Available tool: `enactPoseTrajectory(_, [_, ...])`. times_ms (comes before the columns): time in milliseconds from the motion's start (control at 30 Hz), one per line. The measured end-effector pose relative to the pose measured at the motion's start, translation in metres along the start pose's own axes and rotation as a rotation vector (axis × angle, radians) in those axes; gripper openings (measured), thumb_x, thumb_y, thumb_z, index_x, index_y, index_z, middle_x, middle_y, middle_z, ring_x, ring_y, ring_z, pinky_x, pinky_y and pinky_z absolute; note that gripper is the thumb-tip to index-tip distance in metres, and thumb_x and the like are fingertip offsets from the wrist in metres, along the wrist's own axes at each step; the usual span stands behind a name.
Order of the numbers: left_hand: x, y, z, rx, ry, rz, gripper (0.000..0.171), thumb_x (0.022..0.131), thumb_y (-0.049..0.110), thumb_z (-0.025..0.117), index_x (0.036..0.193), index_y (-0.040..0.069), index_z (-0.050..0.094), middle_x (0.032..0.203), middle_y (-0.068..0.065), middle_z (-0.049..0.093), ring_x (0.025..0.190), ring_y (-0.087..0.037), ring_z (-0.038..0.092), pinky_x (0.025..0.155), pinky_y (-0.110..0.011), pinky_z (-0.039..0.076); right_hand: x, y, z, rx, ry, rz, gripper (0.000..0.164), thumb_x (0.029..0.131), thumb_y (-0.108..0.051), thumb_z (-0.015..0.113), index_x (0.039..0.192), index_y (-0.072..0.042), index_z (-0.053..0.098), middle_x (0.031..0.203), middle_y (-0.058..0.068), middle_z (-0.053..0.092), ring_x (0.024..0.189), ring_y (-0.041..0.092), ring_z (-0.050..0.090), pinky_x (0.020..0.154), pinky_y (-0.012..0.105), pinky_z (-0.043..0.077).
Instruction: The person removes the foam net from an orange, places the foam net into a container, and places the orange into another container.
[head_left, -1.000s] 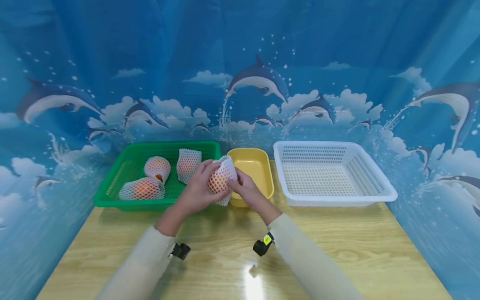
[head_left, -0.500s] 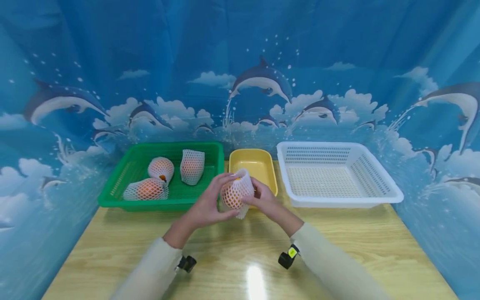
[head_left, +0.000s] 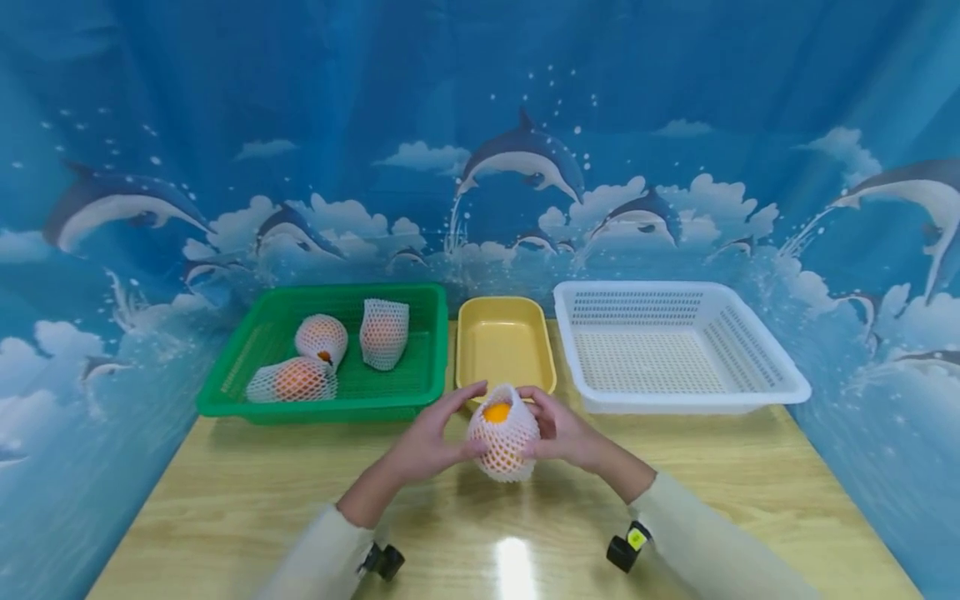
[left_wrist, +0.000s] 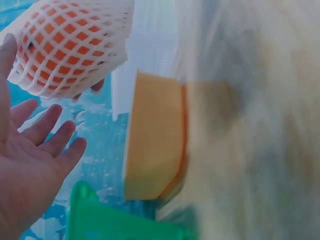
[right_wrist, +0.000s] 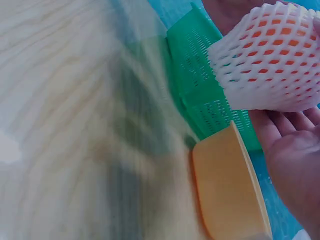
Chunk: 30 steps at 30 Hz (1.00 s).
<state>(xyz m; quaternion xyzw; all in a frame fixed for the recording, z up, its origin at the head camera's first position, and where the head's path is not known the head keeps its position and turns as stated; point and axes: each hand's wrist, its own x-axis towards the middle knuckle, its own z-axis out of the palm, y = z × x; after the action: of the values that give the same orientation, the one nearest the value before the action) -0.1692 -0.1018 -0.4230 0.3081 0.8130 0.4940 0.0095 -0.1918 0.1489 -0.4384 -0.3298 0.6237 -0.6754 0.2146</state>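
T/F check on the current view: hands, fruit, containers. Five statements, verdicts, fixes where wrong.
1. The yellow tray stands between the green basket and the white basket. True.
2. Five wrapped fruits lie in the green basket. False: three wrapped fruits show in it.
3. The right hand holds a netted fruit. True.
4. Foam fully hides the top of that fruit. False: orange shows through the opening in its white net.
5. The left hand grips the green basket's rim. False: the left hand is at the left side of the netted fruit.
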Motion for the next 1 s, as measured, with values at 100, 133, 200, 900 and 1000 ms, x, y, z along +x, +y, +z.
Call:
enactPoseTrajectory(100, [-0.002, -0.003, 0.011, -0.066, -0.033, -0.024, 0.063, 0.088, 0.026, 0.073, 0.142, 0.006, 0.046, 0.138, -0.014, 0.054, 0.121, -0.031, 0.053, 0.101, -0.054, 0.044, -0.006, 0.003, 0.0, 0.001, -0.017, 0.018, 0.072, 0.083, -0.009, 0.073, 0.138, 0.009, 0.029, 0.132, 0.023, 0.05, 0.112, 0.021, 0.059, 0.093, 0.038, 0.053])
enactPoseTrajectory(133, [-0.002, -0.004, 0.015, -0.104, -0.04, -0.037, 0.061, 0.088, 0.023, 0.073, 0.141, 0.005, 0.047, 0.136, -0.015, 0.054, 0.121, -0.031, 0.054, 0.101, -0.05, 0.046, -0.008, 0.004, -0.001, 0.003, -0.018, 0.025, 0.073, 0.083, -0.008, 0.072, 0.139, 0.01, 0.029, 0.133, 0.023, 0.049, 0.113, 0.021, 0.058, 0.094, 0.039, 0.052])
enactPoseTrajectory(200, [-0.003, -0.006, 0.022, -0.202, -0.046, -0.081, 0.059, 0.088, 0.019, 0.073, 0.139, 0.003, 0.048, 0.135, -0.016, 0.054, 0.119, -0.032, 0.056, 0.099, -0.042, 0.049, -0.012, 0.007, -0.001, -0.004, -0.015, 0.032, 0.074, 0.084, -0.008, 0.071, 0.141, 0.011, 0.028, 0.134, 0.026, 0.046, 0.115, 0.022, 0.057, 0.095, 0.04, 0.052])
enactPoseTrajectory(900, [-0.03, -0.02, 0.073, -0.269, 0.076, -0.196, 0.071, 0.079, 0.018, 0.081, 0.139, 0.001, 0.046, 0.127, -0.018, 0.054, 0.117, -0.036, 0.054, 0.092, -0.03, 0.053, -0.051, 0.013, 0.022, -0.646, 0.061, 0.089, 0.062, 0.088, -0.025, 0.071, 0.141, -0.004, 0.046, 0.137, 0.013, 0.055, 0.119, 0.026, 0.057, 0.1, 0.041, 0.048])
enactPoseTrajectory(1000, [-0.03, -0.021, 0.08, -0.136, 0.098, -0.16, 0.071, 0.078, 0.026, 0.081, 0.138, 0.004, 0.049, 0.123, -0.011, 0.056, 0.115, -0.03, 0.056, 0.094, -0.036, 0.052, -0.054, 0.008, 0.027, -0.733, 0.045, 0.136, 0.071, 0.088, -0.03, 0.069, 0.146, -0.002, 0.039, 0.144, 0.015, 0.048, 0.123, 0.029, 0.054, 0.101, 0.044, 0.047])
